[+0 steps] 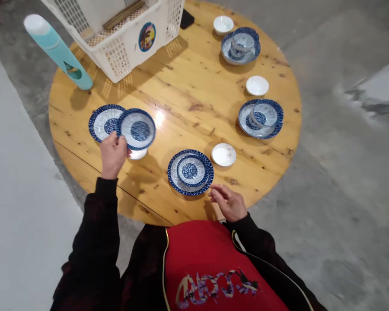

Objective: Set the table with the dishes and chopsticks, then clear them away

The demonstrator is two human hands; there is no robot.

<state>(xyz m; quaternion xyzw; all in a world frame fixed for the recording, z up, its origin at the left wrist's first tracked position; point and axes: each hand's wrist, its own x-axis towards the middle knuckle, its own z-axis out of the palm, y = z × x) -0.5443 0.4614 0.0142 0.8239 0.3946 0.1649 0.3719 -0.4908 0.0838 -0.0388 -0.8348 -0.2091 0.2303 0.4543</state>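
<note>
From the head camera, the left hand (113, 153) pinches the near-left rim of a blue-and-white bowl (138, 128), fingers closed on its edge. The bowl overlaps the right edge of a blue-rimmed plate (102, 123) and hides most of a small white dish (138, 153) under it. The right hand (228, 201) lies at the near edge of the round wooden table (188, 95), fingers loosely curled and holding nothing, just beside a second plate with a bowl in it (190, 172). Another white dish (223, 154) sits close to that plate's right. Bare wood stretches across the table's middle, between these near settings and the white slatted basket (126, 43) at the far left. A teal cylinder (56, 52) leans at the left rim. Two more plate-and-bowl sets (261, 118) (241, 45) lie near the right edge, each with a white dish beside it.
</note>
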